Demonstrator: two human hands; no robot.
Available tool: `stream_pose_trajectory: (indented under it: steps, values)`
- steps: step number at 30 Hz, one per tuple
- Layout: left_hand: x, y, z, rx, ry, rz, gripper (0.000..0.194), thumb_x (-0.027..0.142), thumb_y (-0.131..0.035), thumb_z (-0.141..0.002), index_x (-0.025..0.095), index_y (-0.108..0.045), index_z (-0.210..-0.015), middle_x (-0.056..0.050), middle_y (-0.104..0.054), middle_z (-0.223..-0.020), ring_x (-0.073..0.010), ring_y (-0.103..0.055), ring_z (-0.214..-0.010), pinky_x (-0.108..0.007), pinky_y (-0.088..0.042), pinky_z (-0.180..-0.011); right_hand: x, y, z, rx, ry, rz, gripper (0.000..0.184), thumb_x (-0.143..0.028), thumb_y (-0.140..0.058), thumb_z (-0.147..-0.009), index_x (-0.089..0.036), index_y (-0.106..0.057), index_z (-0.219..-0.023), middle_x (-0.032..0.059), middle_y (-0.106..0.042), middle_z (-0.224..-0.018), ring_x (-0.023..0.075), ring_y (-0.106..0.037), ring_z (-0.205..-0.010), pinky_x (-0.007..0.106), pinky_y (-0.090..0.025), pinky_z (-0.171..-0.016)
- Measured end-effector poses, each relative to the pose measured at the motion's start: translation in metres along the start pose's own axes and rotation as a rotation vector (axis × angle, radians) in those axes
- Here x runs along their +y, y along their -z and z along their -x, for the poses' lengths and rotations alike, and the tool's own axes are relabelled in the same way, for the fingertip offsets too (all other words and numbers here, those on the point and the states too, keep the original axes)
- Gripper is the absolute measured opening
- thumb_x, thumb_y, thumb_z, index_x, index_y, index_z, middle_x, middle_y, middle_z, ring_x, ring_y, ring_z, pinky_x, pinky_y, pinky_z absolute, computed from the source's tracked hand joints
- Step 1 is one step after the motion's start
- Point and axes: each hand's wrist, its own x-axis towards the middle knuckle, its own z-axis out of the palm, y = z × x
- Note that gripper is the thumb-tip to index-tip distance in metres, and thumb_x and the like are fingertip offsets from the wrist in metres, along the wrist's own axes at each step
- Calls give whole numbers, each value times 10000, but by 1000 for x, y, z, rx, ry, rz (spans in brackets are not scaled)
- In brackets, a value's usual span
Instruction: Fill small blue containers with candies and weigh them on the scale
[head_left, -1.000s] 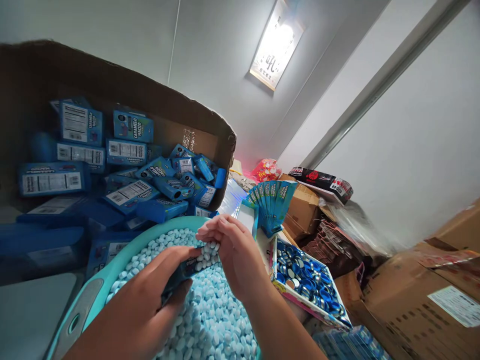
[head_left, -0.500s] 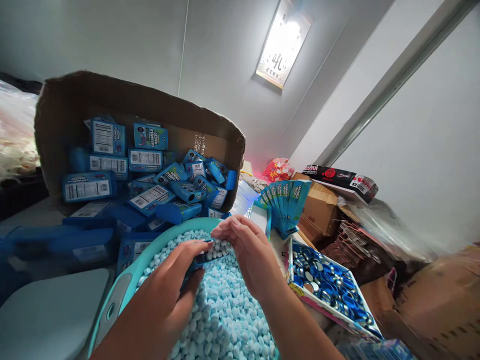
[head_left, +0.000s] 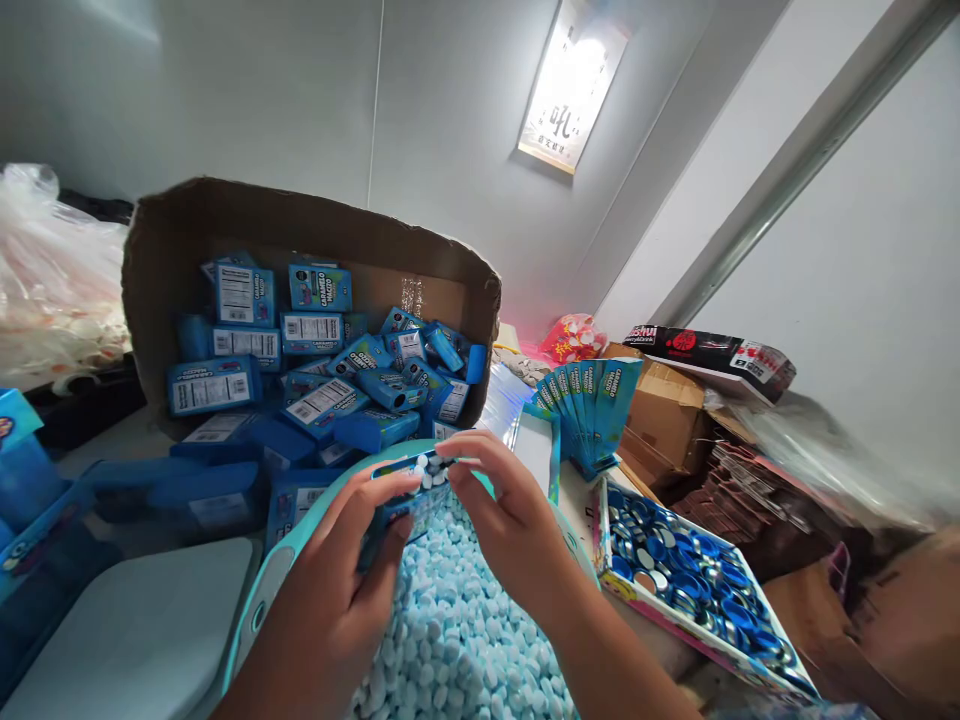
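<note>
My left hand (head_left: 352, 545) is closed around a small blue container (head_left: 390, 466), held tilted over a turquoise basin (head_left: 289, 553). White tablet candies (head_left: 429, 470) lie in its open top. At the container's right end, my right hand (head_left: 502, 510) is curled, its thumb and fingertips against the candies there. Underneath both hands, the basin is heaped with pale blue-white candies (head_left: 465, 620). My fingers hide much of the container.
A cardboard box (head_left: 315, 205) of blue candy packs stands behind the basin. At the right are a tray of blue caps (head_left: 690, 570) and fanned blue cards (head_left: 589, 410). A pale lid-like panel (head_left: 142, 630) lies at the left, near a plastic bag (head_left: 56, 280).
The container has come up a little and its candy-filled opening shows more clearly. My right hand has gone from a flat cupped shape to curled fingers at its end. The view has shifted left.
</note>
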Motion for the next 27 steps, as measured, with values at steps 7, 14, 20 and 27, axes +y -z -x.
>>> stream_pose_trajectory:
  steps: [7, 14, 20, 27]
  values:
    - [0, 0, -1, -40, 62, 18, 285, 405, -474, -1015, 368, -639, -1244, -7, -586, -1352, -210, -588, -1245, -344, -520, -1026, 4, 2, 2, -64, -98, 120, 207, -232, -518, -980, -280, -669, -1113, 8, -699, -1141, 184, -624, -1092, 368, -462, -995]
    - [6, -1, -1, 24, 149, 60, 395, 424, -495, -996, 330, -558, -1375, -54, -599, -1388, -246, -584, -1288, -364, -524, -1018, 1, 1, 5, -71, -94, 13, 297, -224, -479, -976, -295, -630, -1222, 33, -649, -1292, 201, -589, -1204, 401, -451, -1033]
    - [13, -3, -2, 88, 368, 89, 432, 505, -561, -927, 310, -559, -1313, -51, -679, -1255, -220, -704, -911, -304, -561, -704, 7, 2, 1, -20, -147, 25, 234, -303, -526, -972, -279, -628, -1181, 56, -633, -1237, 204, -605, -1143, 389, -490, -960]
    - [16, -3, 1, -11, 394, 99, 369, 505, -572, -904, 299, -615, -1207, -25, -694, -1159, -81, -444, -505, -206, -333, -447, 17, 0, -1, -132, -71, 175, 238, -220, -500, -959, -243, -718, -1052, 67, -620, -1170, 203, -602, -1083, 369, -502, -906]
